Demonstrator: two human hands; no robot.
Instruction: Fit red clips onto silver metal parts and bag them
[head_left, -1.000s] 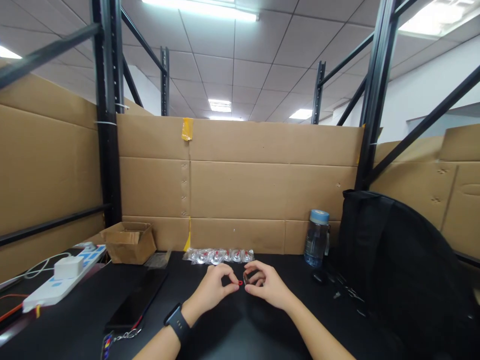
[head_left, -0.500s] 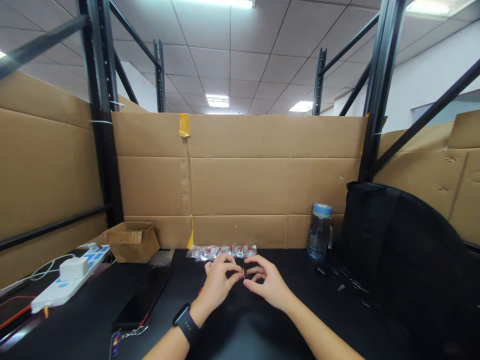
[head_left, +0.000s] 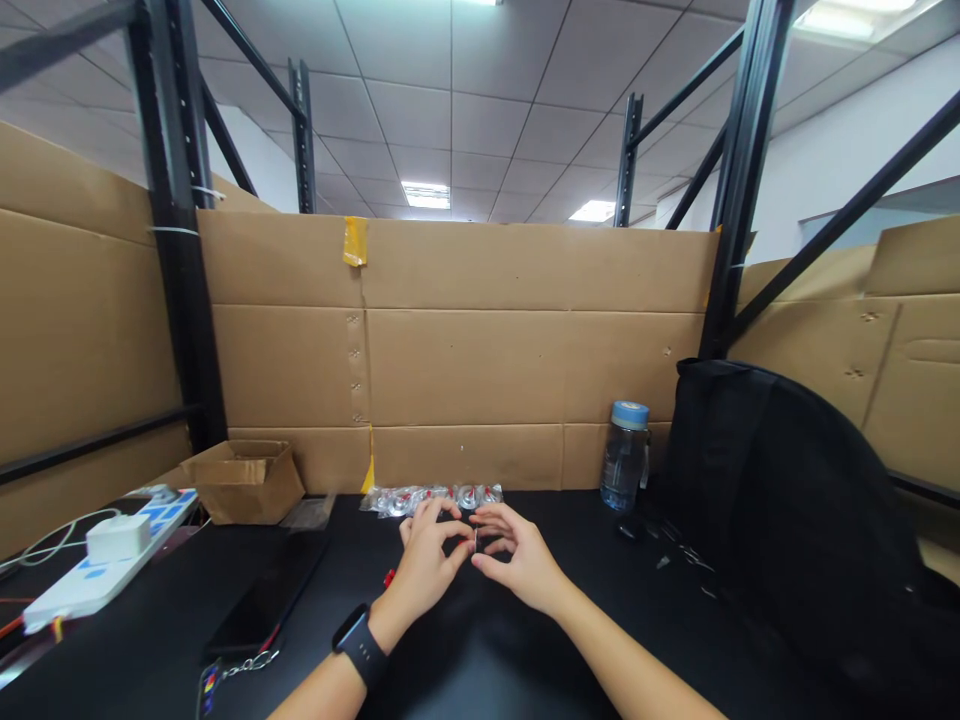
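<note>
Both my hands meet over the black table, just in front of a row of clear plastic packets [head_left: 472, 495] with silvery and red contents. Thumb and forefinger of my left hand [head_left: 427, 555] pinch a small thin shiny piece [head_left: 475, 541], too small to name. My right hand [head_left: 529, 565] is curved round the piece from the other side, its thumb and forefinger at the lower and upper ends; the exact contact is hard to see. A small red item [head_left: 389, 578] lies beside my left hand, partly hidden by it. A dark watch [head_left: 360, 645] is on my left wrist.
To the left are a white power strip [head_left: 101, 580], an open cardboard box [head_left: 244, 480] and a black phone [head_left: 266, 595] with a keychain. A water bottle [head_left: 625, 455] and a black bag [head_left: 780, 530] stand right. Cardboard panels [head_left: 465, 370] close the back.
The whole view has shifted slightly, so things sit a little further left. More of the red item shows beside my left hand. Both hands keep nearly the same pose around the small piece.
</note>
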